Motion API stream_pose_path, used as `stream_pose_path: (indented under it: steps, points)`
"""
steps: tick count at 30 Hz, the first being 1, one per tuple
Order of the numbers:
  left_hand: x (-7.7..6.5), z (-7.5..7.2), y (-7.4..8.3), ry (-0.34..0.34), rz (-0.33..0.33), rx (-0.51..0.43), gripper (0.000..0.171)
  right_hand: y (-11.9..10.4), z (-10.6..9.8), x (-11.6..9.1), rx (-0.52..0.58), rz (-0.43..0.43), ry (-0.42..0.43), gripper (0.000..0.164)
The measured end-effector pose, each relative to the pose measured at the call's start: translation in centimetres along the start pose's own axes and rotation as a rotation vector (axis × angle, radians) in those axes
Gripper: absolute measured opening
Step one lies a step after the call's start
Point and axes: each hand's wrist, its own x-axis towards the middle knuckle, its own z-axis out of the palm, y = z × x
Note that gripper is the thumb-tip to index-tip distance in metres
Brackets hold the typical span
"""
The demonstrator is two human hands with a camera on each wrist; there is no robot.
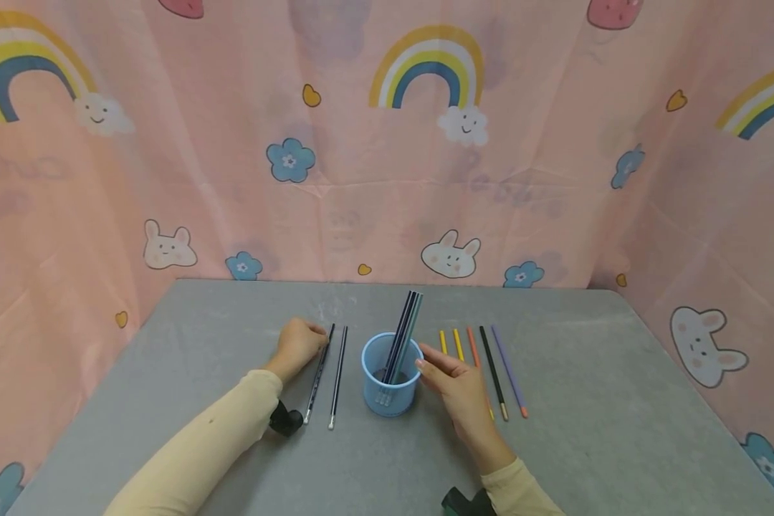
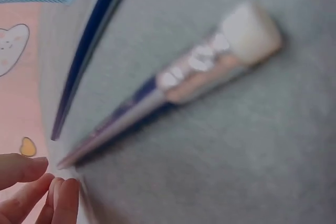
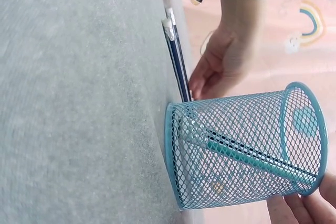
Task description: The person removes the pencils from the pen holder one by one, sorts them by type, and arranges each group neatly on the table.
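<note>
Head view: I'm seeing the speckled pencil point(image 1: 319, 378) running one-to-seven o'clock, at nine o'clock from the blue cup point(image 1: 375, 394), its tip at the left hand point(image 1: 299, 346), grip unclear, the right hand point(image 1: 462, 393) pinching the cup's rim.

Soft even light, faint shadows on grey table point(image 1: 619, 408), near pencil point(image 2: 168, 90) blurred in left wrist view

Pale blue mesh on the cup point(image 1: 390, 407), and oh, pink cloth point(image 1: 387, 215) splashed with striped rainbows point(image 1: 428, 33), white bunnies point(image 1: 450, 258), blue flowers point(image 1: 284, 159)! Grey table point(image 1: 619, 401), cream sleeves point(image 1: 206, 437); here's a purple pencil point(image 1: 509, 369), an orange pencil point(image 1: 474, 349), two yellow pencils point(image 1: 458, 344), and navy pencils point(image 1: 338, 376) with white erasers point(image 2: 254, 35).
</note>
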Motion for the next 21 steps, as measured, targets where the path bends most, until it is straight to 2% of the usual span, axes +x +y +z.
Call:
stream_pose_path:
  steps: [2, 10, 14, 21]
  points:
    - [-0.1, -0.2, 0.3, 0.012, 0.011, -0.002, 0.020, 0.0, 0.0, -0.1, -0.005, -0.001, -0.001, 0.035]
    - [-0.8, -0.5, 2.7, 0.026, 0.081, -0.141, 0.026, 0.0, -0.1, -0.3, -0.023, -0.012, -0.001, 0.036]
    - [-1.2, -0.3, 3.9, 0.014, 0.119, -0.202, 0.025, 0.0, -0.1, -0.3, -0.026, -0.020, -0.005, 0.036]
    - [-2.3, 0.0, 5.4, -0.016, 0.148, -0.283, 0.025, 0.0, 0.0, -0.1, -0.020, -0.019, -0.004, 0.034]
